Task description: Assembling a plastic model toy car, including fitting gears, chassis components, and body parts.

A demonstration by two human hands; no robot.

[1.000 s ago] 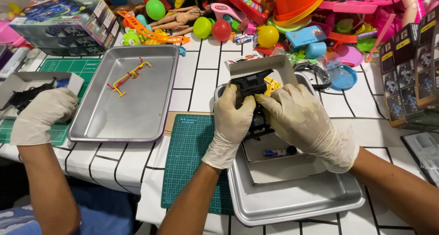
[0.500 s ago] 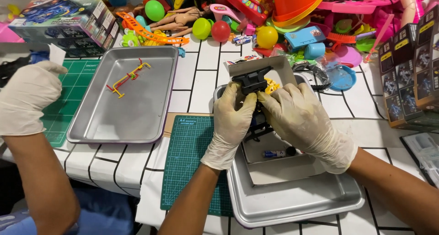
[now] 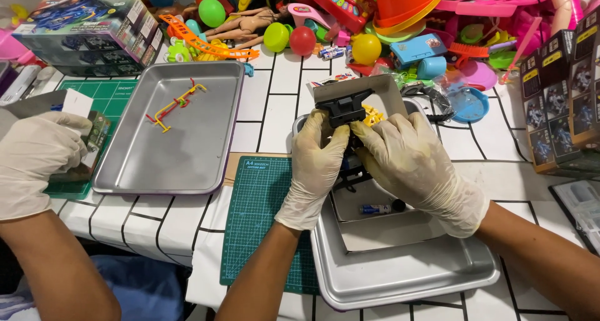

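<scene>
Both my hands wear pale gloves and grip a black plastic toy part (image 3: 343, 108) above a grey open box (image 3: 381, 224). My left hand (image 3: 315, 165) holds the part's left side. My right hand (image 3: 409, 158) covers its right side and the dark frame below it. The box lies in a metal tray (image 3: 400, 277) in front of me. Small yellow pieces (image 3: 374, 115) sit behind the part, and a small blue cylinder (image 3: 375, 208) lies on the box floor.
A second metal tray (image 3: 175, 165) at left holds a red and yellow stick piece (image 3: 175, 105). A green cutting mat (image 3: 259, 215) lies between the trays. A co-worker's gloved hand (image 3: 37, 161) holds a small box (image 3: 94, 133) at far left. Toys (image 3: 303, 40) and cartons (image 3: 562, 102) crowd the back and right.
The co-worker's hand at left rose off the table and now holds a small box nearer the left tray. My own hands have barely moved on the black part.
</scene>
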